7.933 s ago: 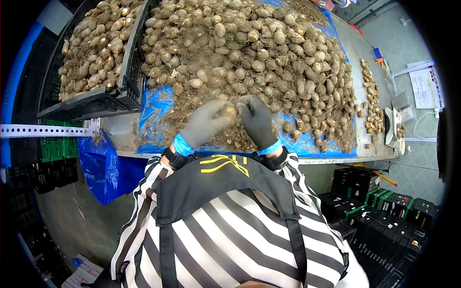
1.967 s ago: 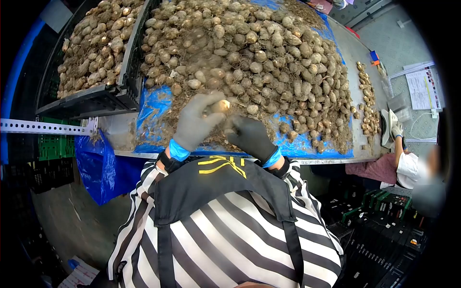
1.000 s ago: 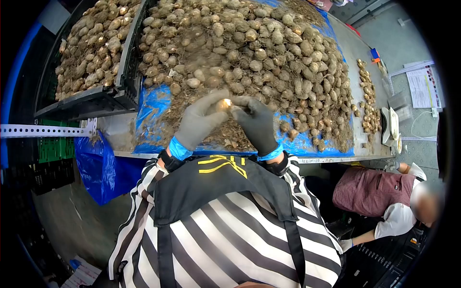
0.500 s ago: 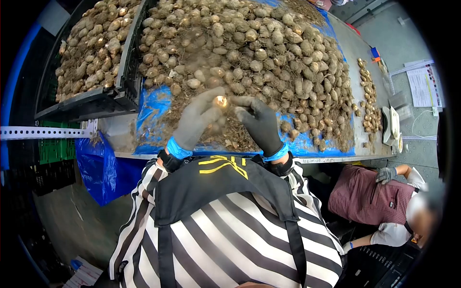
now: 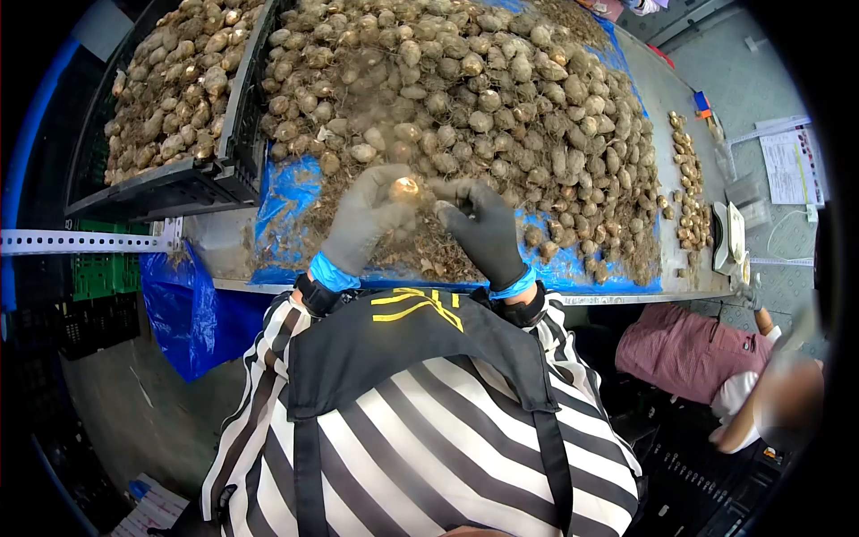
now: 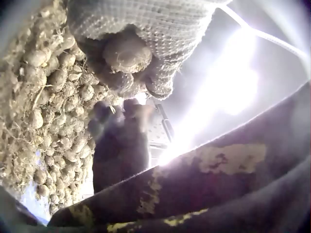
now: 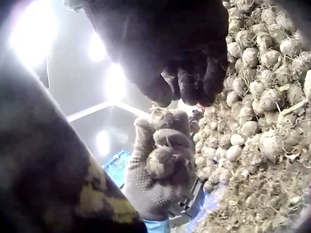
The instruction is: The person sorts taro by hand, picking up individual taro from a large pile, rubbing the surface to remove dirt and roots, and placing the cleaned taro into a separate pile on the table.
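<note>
My grey-gloved left hand (image 5: 362, 224) grips a tuber (image 5: 404, 188) with a pale cut-looking end above the heap's near edge. In the right wrist view, the left hand (image 7: 146, 187) has one tuber (image 7: 163, 118) at its fingertips and a second tuber (image 7: 161, 162) against the palm. The left wrist view shows a round tuber (image 6: 127, 52) under the gloved fingers. My dark-gloved right hand (image 5: 488, 234) is just right of the held tuber, thumb and forefinger apart; its other fingers bend inward, and no tuber shows in it.
A large heap of rooty tubers (image 5: 501, 107) covers the blue sheet (image 5: 291, 192). At left stands a black crate (image 5: 161, 192) of tubers. Small tubers (image 5: 689, 179) and a scale (image 5: 729, 237) lie at right. Another person (image 5: 689, 353) is beyond the table's right front.
The left hand and its tuber have shifted slightly left, and the right hand has drawn a little away from it. The other person has come into view at the right and moved an arm.
</note>
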`<state>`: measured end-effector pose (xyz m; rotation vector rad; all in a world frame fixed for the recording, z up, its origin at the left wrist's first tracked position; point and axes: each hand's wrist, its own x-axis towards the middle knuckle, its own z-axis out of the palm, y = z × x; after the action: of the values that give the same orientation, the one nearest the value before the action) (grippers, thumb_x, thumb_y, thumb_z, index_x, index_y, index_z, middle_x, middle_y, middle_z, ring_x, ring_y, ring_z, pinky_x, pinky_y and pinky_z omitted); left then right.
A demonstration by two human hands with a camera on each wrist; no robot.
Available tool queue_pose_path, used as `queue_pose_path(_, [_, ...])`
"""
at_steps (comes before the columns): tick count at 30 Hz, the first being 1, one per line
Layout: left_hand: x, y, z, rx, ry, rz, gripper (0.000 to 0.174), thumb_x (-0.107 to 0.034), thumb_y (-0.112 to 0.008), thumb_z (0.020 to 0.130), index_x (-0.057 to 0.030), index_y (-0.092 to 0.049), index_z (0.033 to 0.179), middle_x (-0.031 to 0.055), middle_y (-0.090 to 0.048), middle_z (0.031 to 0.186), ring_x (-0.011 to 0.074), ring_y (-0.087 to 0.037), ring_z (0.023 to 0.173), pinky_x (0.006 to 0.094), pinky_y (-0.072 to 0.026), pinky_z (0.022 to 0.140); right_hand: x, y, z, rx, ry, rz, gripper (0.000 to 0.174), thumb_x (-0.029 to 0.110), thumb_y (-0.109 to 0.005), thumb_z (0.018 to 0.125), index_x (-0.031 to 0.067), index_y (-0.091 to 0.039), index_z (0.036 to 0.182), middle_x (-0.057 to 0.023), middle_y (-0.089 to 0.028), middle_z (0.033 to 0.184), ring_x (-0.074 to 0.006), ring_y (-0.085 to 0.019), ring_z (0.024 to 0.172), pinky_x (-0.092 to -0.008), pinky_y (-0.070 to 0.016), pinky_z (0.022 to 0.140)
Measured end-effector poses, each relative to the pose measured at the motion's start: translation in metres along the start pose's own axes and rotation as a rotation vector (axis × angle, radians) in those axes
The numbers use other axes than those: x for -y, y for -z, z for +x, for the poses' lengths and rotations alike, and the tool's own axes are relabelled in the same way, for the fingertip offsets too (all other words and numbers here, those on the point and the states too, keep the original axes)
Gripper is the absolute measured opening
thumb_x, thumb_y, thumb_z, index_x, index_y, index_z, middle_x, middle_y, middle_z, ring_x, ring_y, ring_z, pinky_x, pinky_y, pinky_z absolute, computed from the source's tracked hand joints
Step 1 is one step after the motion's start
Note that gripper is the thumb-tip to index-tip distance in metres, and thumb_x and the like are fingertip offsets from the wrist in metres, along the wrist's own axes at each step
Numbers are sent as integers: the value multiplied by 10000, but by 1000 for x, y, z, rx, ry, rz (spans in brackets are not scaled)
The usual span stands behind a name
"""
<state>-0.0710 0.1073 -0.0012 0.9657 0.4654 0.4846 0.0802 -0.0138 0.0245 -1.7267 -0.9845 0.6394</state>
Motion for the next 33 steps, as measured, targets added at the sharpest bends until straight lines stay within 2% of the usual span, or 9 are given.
queue_pose_path(4, [1, -4, 3, 38, 6, -19, 580, -58, -672, 844, 21, -420, 1361, 86, -616, 949, 119, -585, 664, 228, -477, 542, -6, -12, 8, -79, 447, -161, 197, 135, -728, 762, 84, -699, 950, -104, -676, 871, -284, -659, 781, -375, -527, 676])
queue_pose_path(7, [3, 1, -2, 44, 80, -98, 590, -95, -678, 873, 8, -410, 1388, 77, -605, 961, 117, -573, 662, 224, -470, 537, -6, -20, 5, -130, 514, -261, 119, 121, -697, 770, 83, -678, 880, -105, -646, 808, -302, -640, 745, -403, -514, 646])
queue_pose_path(13, [-6, 4, -2, 11, 12, -198, 526, -85, -663, 904, -27, -455, 1383, 92, -643, 1006, 125, -620, 719, 223, -502, 590, -30, 0, -7, 527, 323, -665, 73, 107, -670, 810, 79, -675, 878, -118, -645, 841, -304, -621, 721, -369, -508, 643])
queue_pose_path(19, [-1, 6, -3, 58, 57, -196, 576, -82, -638, 888, -35, -411, 1415, 85, -608, 982, 132, -601, 737, 225, -486, 589, 3, 2, -1, 19, 79, 85, 197, 101, -694, 793, 84, -711, 988, -112, -681, 942, -274, -670, 824, -363, -538, 703])
queue_pose_path(20, [-2, 4, -3, 32, 57, -196, 574, -49, -637, 876, -30, -422, 1408, 86, -632, 960, 135, -616, 711, 225, -491, 581, 10, 2, -1, 36, 58, 91, 285, 108, -718, 794, 101, -713, 1079, -119, -694, 1012, -257, -682, 882, -340, -545, 745])
queue_pose_path(23, [-1, 5, -1, 105, 35, -145, 584, -50, -625, 866, -19, -417, 1411, 81, -626, 940, 127, -597, 706, 221, -474, 575, 12, -11, 3, -38, 413, -111, 267, 116, -728, 777, 97, -714, 1043, -111, -676, 937, -281, -663, 813, -360, -537, 705])
queue_pose_path(26, [-11, -3, -4, 37, 118, -96, 570, -63, -625, 876, -8, -421, 1405, 88, -636, 963, 107, -570, 693, 211, -455, 571, -2, -16, 7, -94, 521, -342, 221, 110, -725, 759, 103, -709, 979, -104, -644, 858, -307, -636, 762, -389, -517, 668])
queue_pose_path(29, [0, 6, -1, 77, 69, -189, 532, -76, -626, 893, 3, -436, 1384, 101, -644, 995, 93, -556, 671, 211, -446, 555, -3, -22, 9, -108, 507, -258, 153, 106, -711, 748, 113, -695, 901, -101, -610, 797, -320, -610, 732, -411, -492, 644])
queue_pose_path(33, [-10, 1, -1, -54, 36, -258, 505, -55, -660, 883, -3, -464, 1345, 108, -649, 1011, 89, -569, 665, 208, -446, 538, -14, -2, 1, 343, 522, -388, 94, 112, -691, 793, 86, -675, 882, -107, -627, 826, -300, -625, 749, -398, -499, 660])
